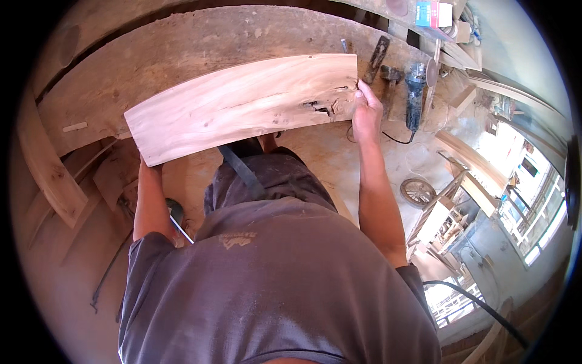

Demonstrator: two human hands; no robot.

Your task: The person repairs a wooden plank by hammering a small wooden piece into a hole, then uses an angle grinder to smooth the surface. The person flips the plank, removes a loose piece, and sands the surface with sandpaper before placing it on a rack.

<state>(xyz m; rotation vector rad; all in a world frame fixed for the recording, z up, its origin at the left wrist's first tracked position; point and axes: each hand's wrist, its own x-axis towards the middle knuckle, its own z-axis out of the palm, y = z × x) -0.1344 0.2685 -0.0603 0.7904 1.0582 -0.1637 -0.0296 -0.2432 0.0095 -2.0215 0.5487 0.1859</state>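
Wooden board (242,112) is right up front, spanning the gap between the two hands. It's pale with a pinkish tint, wavy grain running lengthwise, long edges bowed (could partly be the fisheye). The gnarly bit is just left of the right hand: dark ragged cracks and a knotty patch, plus a rough, chewed-looking spot at the end by the fingers. Toward the left hand it's way cleaner, only a few faint marks.

Right hand (367,113) is closed on the board's right end, thumb against the broad face and fingers wrapping the end edge. Right forearm's pretty much straight out. Left hand (149,171) is at the lower left corner, mostly tucked out of sight behind the wood, so can't tell how its fingers sit or how open they are.

Past both hands there's a thick, worn workbench (242,29). Just right of the right hand sits an angle grinder (415,94), its cord trailing near the wrist, and a dark flat bar (378,57) lies a bit beyond the fingertips. Farther off, right of the right forearm, there's a spoked wheel (418,192) and some long planks (473,161).
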